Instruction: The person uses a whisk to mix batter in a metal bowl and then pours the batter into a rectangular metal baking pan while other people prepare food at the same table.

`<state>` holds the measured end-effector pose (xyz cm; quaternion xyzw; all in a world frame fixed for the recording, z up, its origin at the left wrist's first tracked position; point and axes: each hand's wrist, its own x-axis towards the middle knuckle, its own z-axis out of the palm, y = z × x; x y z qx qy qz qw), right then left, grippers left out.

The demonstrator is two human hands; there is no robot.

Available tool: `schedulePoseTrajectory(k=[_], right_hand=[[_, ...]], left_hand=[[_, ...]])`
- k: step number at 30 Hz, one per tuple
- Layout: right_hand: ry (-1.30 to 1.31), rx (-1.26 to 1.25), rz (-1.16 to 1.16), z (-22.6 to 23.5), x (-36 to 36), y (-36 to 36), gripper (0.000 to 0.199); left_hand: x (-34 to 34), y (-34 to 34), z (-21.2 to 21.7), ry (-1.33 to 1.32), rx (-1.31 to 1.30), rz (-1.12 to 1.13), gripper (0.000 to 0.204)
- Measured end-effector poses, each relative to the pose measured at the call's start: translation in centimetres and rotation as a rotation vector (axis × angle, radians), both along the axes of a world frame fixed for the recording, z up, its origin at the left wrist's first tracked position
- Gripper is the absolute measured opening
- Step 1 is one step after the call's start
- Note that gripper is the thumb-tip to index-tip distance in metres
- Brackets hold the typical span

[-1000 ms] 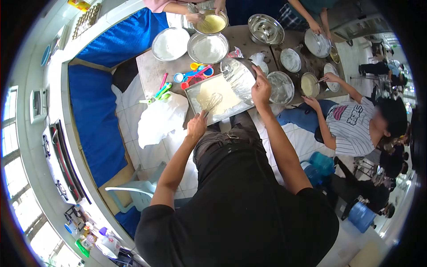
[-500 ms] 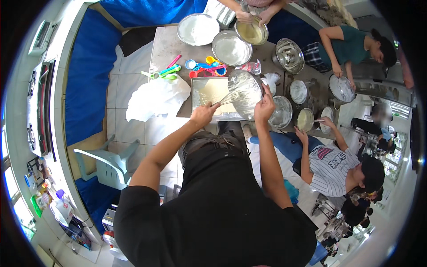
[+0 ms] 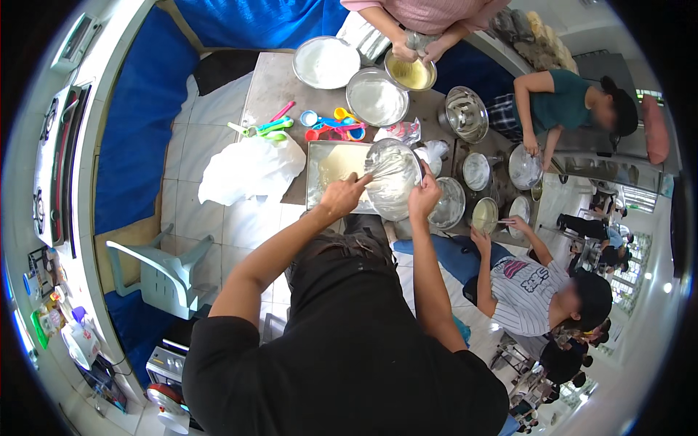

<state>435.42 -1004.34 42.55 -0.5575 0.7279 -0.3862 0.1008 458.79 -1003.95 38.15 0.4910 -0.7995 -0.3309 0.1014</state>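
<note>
My right hand [image 3: 424, 196] grips the rim of a metal mixing bowl [image 3: 392, 178] and holds it tipped on its side over a rectangular metal baking tray [image 3: 320, 190]. The bowl's inside is coated with pale batter. My left hand [image 3: 342, 196] is at the bowl's mouth, closed on a utensil that reaches into the bowl; the utensil's head is hard to make out. Pale batter lies in the tray, which rests on a grey table [image 3: 273, 83].
Coloured measuring spoons [image 3: 331, 125] and a white plastic bag [image 3: 247, 171] lie left of the tray. Further metal bowls [image 3: 376, 97] crowd the table. Another person's hands [image 3: 414, 49] work a bowl of yellow batter; a seated person [image 3: 527, 287] stirs at my right. A plastic chair [image 3: 156, 269] stands at my left.
My left hand has moved from the tray up to the bowl's mouth. The bowl is tipped further over the tray. My head has shifted, so the whole scene sits lower in view.
</note>
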Motion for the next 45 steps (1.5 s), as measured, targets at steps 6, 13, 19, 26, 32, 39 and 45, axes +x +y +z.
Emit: schedulePoseTrajectory(k=[6, 13, 19, 26, 32, 39, 45], right_hand=[[-0.061, -0.036, -0.012, 1.3, 1.6, -0.5, 0.017], [0.159, -0.117, 0.135, -0.3, 1.1, 0.4, 0.013], [0.121, -0.075, 0.137, 0.0, 0.6, 0.7, 0.011], [0.092, -0.198, 0.176, 1.8, 2.5, 1.0, 0.013], [0.211, -0.219, 0.167, 1.2, 0.7, 0.9, 0.015], [0.142, -0.171, 0.117, 0.8, -0.2, 1.2, 0.019], [0.053, -0.228, 0.158, 2.2, 2.1, 0.4, 0.025]], left_hand=[[1.8, 1.7, -5.1, -0.129, -0.024, -0.093, 0.055], [4.7, 2.1, -4.7, -0.331, 0.159, -0.056, 0.038], [1.1, 1.8, -0.9, -0.155, 0.024, -0.048, 0.047], [-0.1, 2.2, -3.6, -0.130, -0.056, -0.132, 0.062], [5.3, 2.2, -6.2, -0.358, 0.084, -0.068, 0.047], [2.4, 2.0, -0.7, -0.112, 0.073, 0.035, 0.035], [-0.9, 1.8, -3.1, -0.123, -0.074, -0.069, 0.052]])
